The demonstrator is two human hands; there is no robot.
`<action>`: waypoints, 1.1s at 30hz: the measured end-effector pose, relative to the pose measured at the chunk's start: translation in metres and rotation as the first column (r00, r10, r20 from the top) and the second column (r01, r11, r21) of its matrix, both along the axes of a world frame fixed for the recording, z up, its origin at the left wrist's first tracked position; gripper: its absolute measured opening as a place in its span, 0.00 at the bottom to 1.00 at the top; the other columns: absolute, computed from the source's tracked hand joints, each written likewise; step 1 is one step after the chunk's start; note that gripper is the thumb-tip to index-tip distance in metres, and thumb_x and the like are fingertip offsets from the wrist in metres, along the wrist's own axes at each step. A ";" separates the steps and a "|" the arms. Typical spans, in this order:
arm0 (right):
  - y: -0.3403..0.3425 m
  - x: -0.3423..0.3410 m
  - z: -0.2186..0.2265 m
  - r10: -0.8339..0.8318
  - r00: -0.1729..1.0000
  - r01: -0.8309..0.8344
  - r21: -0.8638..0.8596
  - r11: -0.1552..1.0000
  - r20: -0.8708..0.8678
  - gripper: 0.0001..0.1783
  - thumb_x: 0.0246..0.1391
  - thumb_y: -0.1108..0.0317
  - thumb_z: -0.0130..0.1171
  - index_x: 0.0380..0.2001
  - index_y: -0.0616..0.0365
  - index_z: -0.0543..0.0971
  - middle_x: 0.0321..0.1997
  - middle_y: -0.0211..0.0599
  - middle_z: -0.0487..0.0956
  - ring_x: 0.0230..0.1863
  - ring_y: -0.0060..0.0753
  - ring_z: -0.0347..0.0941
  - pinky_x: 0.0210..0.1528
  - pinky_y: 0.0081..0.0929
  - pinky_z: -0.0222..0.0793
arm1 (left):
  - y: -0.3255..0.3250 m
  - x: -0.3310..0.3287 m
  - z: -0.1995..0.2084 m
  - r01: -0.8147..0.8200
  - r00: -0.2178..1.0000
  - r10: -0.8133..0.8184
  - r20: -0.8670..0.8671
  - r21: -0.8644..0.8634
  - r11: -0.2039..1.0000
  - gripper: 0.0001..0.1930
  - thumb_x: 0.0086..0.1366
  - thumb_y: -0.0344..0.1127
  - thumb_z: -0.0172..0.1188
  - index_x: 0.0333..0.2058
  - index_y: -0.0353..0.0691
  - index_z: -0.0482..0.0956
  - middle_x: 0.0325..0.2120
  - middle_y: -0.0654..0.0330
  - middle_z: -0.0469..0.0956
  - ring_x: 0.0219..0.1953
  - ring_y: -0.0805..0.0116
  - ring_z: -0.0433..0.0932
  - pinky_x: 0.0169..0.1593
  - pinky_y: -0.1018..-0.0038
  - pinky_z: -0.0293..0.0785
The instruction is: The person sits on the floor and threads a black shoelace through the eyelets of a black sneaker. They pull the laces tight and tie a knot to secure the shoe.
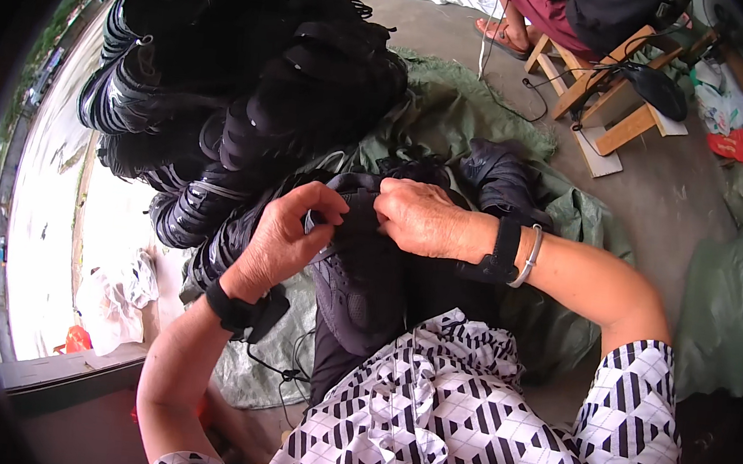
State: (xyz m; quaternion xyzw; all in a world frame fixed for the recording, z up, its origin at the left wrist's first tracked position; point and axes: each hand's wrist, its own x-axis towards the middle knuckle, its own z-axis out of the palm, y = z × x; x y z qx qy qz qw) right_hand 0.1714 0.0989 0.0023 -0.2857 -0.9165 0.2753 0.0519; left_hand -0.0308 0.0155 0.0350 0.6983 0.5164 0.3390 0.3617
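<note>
A dark shoe upper (356,298) with a patterned surface lies across my lap, its edge raised between my hands. My left hand (286,237) is closed in a pinch at its left side, with a bit of black material between thumb and fingers. At the upper right of the piece, my right hand (426,219) is closed with the fingertips pressed together on its edge. Whether a small tool or thread is in those fingertips is too small to make out. A large heap of black shoe uppers (250,104) rises just beyond my left hand.
Green sheeting (499,110) covers the floor beneath the heap. Another dark bundle (502,177) lies beyond my right wrist. At the far right a person in maroon trousers (536,11) sits near a wooden stool (618,130). A green sack (730,311) stands at right.
</note>
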 end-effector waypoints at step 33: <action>0.039 0.089 0.072 -0.360 0.857 0.290 -0.233 0.928 -0.369 0.08 0.59 0.66 0.55 0.31 0.59 0.73 0.24 0.32 0.78 0.22 0.18 0.70 0.26 0.20 0.67 | -0.011 -0.015 0.001 0.167 0.895 -0.053 -0.442 0.224 0.960 0.17 0.46 0.24 0.65 0.39 0.43 0.82 0.41 0.57 0.75 0.48 0.54 0.72 0.50 0.64 0.73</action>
